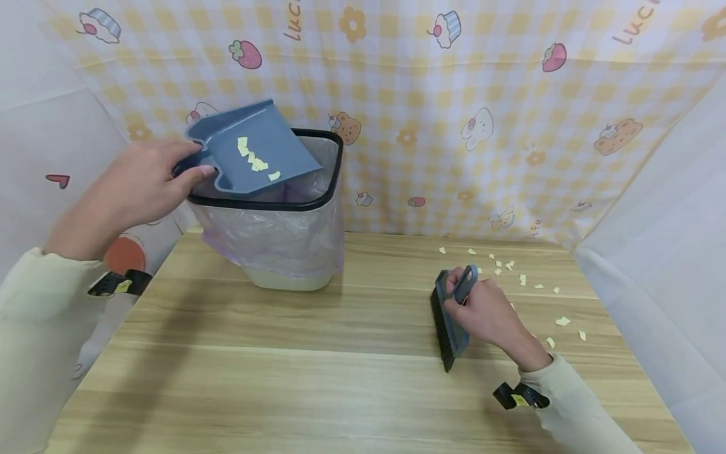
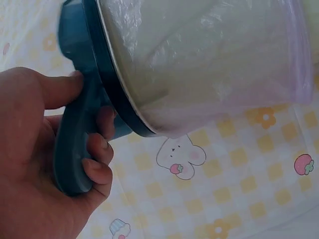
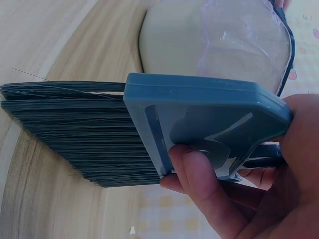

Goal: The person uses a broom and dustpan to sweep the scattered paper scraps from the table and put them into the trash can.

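My left hand (image 1: 149, 176) grips the handle of a blue-grey dustpan (image 1: 229, 165) over the mouth of a lined trash bin (image 1: 272, 243). Several pale yellow paper scraps (image 1: 259, 165) lie on the pan, which tilts down toward the bin's opening. In the left wrist view, curled fingers wrap the dustpan handle (image 2: 73, 144) beside the bin's dark rim (image 2: 107, 69). Over the table's right half, my right hand (image 1: 490, 315) holds a small hand brush (image 1: 452, 321) with dark bristles (image 3: 84, 132). Its thumb and fingers close on the brush's body and handle in the right wrist view.
More paper scraps (image 1: 523, 279) are scattered on the wooden table (image 1: 317, 378) to the right of and behind the brush. A checkered cloth (image 1: 408, 94) hangs behind the table, with white cloth at both sides. The bin stands at the table's back left.
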